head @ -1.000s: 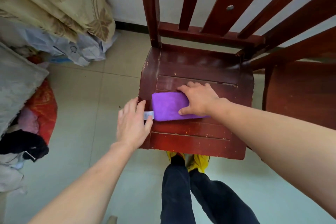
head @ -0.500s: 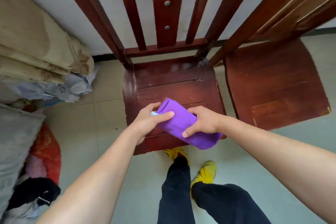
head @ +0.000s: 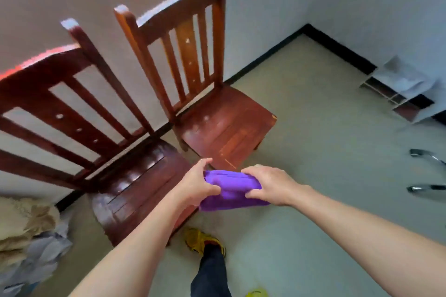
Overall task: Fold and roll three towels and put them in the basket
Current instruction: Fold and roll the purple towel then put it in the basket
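1. Purple towel: shown as a compact folded bundle, held in the air between both hands, clear of the near chair and above the floor.
2. Left hand: its grip is closed on the left end of the bundle, thumb on the near side and fingers over the top.
3. Right hand: its grip is closed on the right end, the fingers being curled over the upper edge.
4. Far chair: its seat is seen bare; no other towel is seen on either seat.
5. Basket: none is visible in this view, so its place cannot be told. A pale shelf unit and two metal legs are seen at the right.
6. Progress, as judged: folding of this towel appears finished, though whether it is properly rolled cannot be told from the blur. Its delivery to the basket is not yet done. How many of the three towels are already stowed cannot be determined, since the basket is out of view.
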